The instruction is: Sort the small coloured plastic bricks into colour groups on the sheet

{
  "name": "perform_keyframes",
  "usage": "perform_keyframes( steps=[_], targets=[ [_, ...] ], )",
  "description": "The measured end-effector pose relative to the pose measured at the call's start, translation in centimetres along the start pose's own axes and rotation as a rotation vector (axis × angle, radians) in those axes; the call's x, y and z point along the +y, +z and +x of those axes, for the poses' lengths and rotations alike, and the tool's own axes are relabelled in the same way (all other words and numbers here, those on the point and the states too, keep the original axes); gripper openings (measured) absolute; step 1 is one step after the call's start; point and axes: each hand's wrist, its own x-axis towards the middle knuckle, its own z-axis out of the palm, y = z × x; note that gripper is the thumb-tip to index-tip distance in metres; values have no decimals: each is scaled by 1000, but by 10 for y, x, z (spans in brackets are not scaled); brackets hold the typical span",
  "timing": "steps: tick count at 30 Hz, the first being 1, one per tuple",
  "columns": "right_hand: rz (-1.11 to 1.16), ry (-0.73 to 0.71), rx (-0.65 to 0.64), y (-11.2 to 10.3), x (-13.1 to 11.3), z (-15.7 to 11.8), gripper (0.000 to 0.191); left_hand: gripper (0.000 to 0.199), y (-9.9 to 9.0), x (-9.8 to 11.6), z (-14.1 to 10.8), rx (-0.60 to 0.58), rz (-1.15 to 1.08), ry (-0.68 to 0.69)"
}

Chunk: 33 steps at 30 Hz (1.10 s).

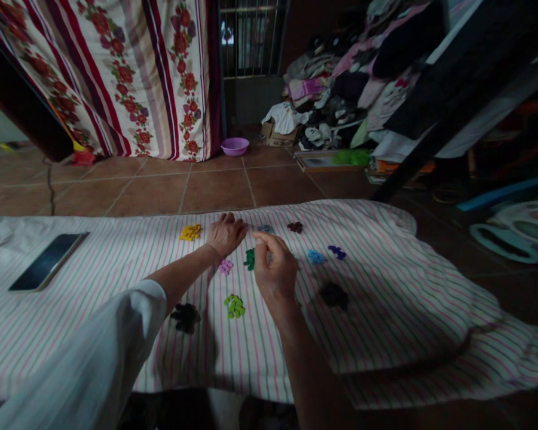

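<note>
At far left, I view a dark-screened phone [48, 261] lying on the striped cloth [94, 263], below the level of a floral curtain [125, 83]. Next come black pieces [186, 318] near the cloth's front edge and yellow pieces [190, 232] farther back. My left hand [227, 234] rests palm down just beside the yellow pieces; its underside is hidden, so I cannot tell its grip. Pink pieces [225, 267] lie near its wrist, with lime-green pieces [234, 306] nearer me. Dark green pieces [250, 259] and gray-blue pieces [265, 228] lie near my right hand [275, 266], whose thumb and forefinger stand narrowly together (whether they pinch a piece, I cannot tell). Rightward follow brown pieces [295, 227], light blue pieces [315, 257], a dark cluster [334, 296] and deep blue pieces [337, 252]. A cardboard box [280, 138] on the floor bears print too small to read.
</note>
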Motion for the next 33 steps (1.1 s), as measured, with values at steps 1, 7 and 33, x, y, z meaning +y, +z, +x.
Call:
perform_keyframes(
  steps=[1, 7, 33],
  targets=[
    [4, 1, -6, 0, 0, 0, 29, 33, 1, -2, 0, 6, 1, -1],
    [42, 13, -31, 2, -3, 0, 29, 28, 3, -8, 1, 41, -23, -41],
    [82, 62, 67, -4, 8, 6, 27, 25, 20, -21, 12, 115, -239, 58]
  ],
)
